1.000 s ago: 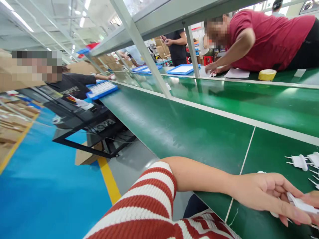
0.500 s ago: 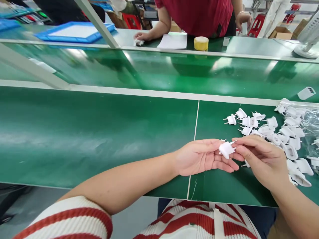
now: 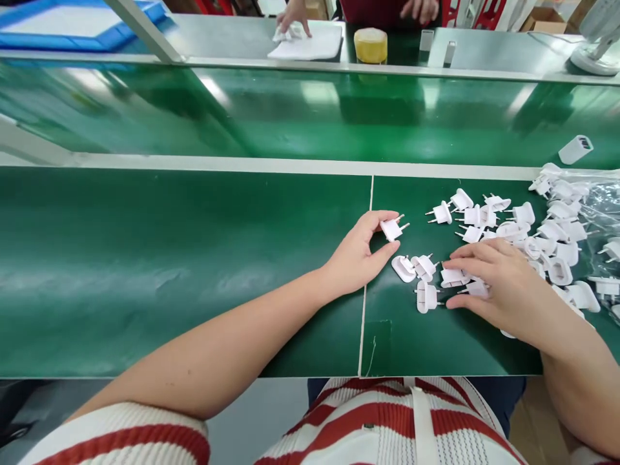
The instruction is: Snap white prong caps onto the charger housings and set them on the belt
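My left hand (image 3: 356, 258) pinches a white two-pin plug adapter (image 3: 393, 228) between thumb and fingers, its pins pointing right, near the white line on the green bench. My right hand (image 3: 513, 294) is lowered over the bench, thumb and fingers apart. Partly under and between its fingers lie a white plug (image 3: 454, 278) and another plug (image 3: 475, 289); I cannot tell whether the fingers touch them. Just left of that hand lie a plug standing pins-sideways (image 3: 426, 297), a plug with its oval face up (image 3: 403, 268) and a tilted plug (image 3: 424, 267).
Several more white plugs (image 3: 520, 214) lie heaped at the right, beside a clear plastic bag (image 3: 605, 203). A white block with ports (image 3: 575, 149) rests on the green belt (image 3: 310, 123). Across it are a yellow tape roll (image 3: 371, 46) and a co-worker's hand (image 3: 294, 16) on white paper.
My left hand has moved up and left with a plug, away from my right hand, which has let go of it and opened over the loose plugs. The view has tilted down.
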